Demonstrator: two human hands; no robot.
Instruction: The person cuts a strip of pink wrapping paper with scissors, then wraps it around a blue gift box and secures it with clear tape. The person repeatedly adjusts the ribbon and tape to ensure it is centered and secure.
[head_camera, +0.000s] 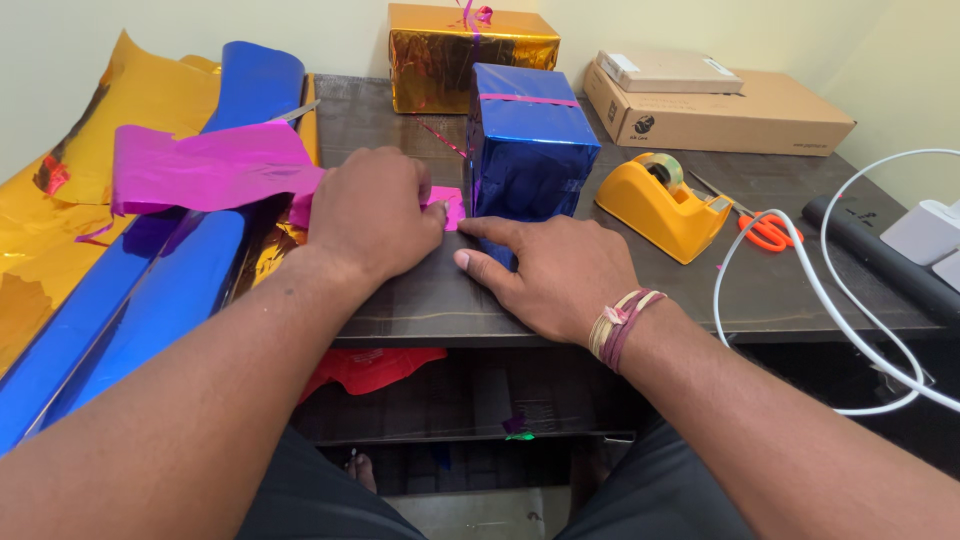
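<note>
Blue foil box (530, 140), right hand (555, 275) touching (base), left hand (372, 210) pinching pink scrap (449, 207)

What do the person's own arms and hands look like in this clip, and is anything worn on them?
Both forearms are bare, with no sleeves in view. The left hand wears nothing: no ring, watch or glove shows. The right hand is also ungloved, but its wrist carries wrist threads, a few loops of tan and maroon cord wound together. No markings show on either arm.
</note>
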